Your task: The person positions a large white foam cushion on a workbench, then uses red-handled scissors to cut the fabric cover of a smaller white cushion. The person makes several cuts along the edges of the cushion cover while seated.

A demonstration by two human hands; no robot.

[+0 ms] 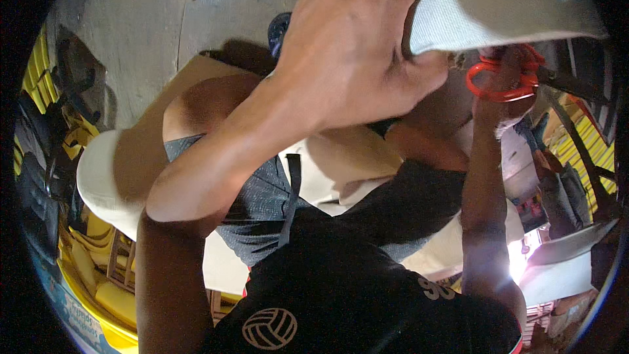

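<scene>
The left hand (pixel 363 52) grips the near edge of a pale fabric strip (pixel 504 6), which stretches away to the right of it. Just below that strip, the right hand (pixel 511 110) closes around red-handled scissors (pixel 503 97), blades hidden. Grey floor (pixel 137 13) shows left of the left hand.

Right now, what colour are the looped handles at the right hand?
The looped handles are red; the head view, the only one, shows them best.

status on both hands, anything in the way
Left hand: gripping pale fabric strip. Right hand: holding red scissor handles, blades not visible. Strip partly blocks view there.
</scene>
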